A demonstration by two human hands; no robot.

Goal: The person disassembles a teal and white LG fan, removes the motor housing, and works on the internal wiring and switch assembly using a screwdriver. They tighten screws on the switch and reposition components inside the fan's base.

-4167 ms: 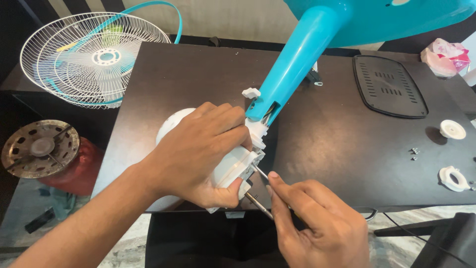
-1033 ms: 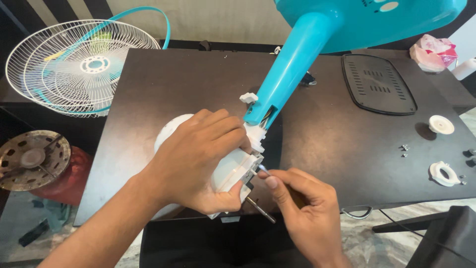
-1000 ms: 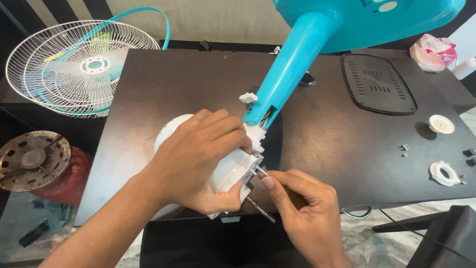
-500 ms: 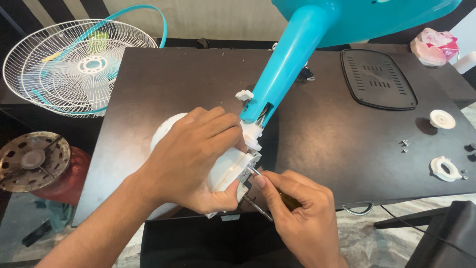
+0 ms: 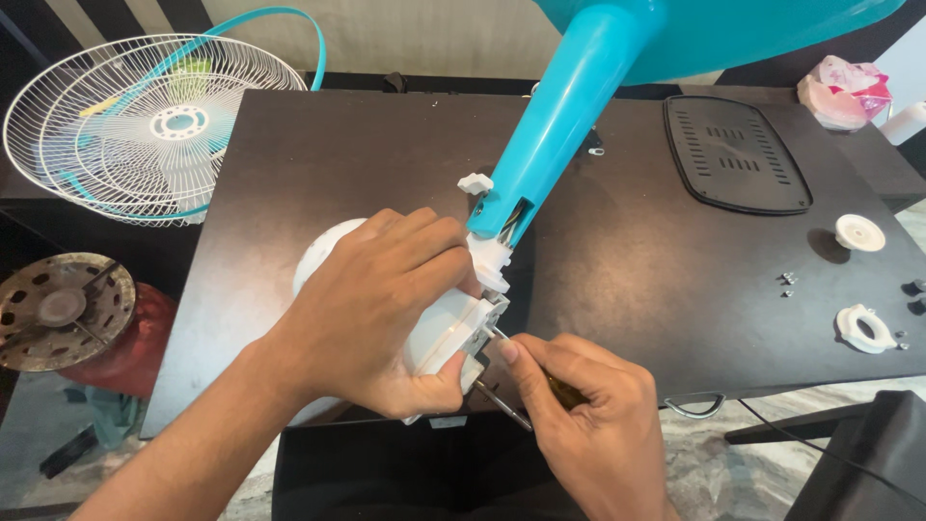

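Observation:
My left hand [image 5: 381,304] grips the white fan motor housing [image 5: 446,333] at the near edge of the dark table [image 5: 617,241]. A turquoise fan stand [image 5: 555,135] rises from the housing up and to the right. My right hand [image 5: 584,429] is closed on a screwdriver [image 5: 492,334] whose thin metal shaft points into the housing's lower end. A second thin metal rod [image 5: 502,405] sticks out below the housing, beside my right thumb.
A white wire fan guard with turquoise rim [image 5: 154,125] leans at the far left. A black vented cover [image 5: 735,154] lies at the right. White round caps [image 5: 858,232] [image 5: 865,328] and small screws [image 5: 787,282] sit near the right edge. A round metal disc [image 5: 60,311] rests on the floor, left.
My view has shifted slightly. Both hands stay on the housing and screwdriver, with the right hand's fingers turning a little at the tool.

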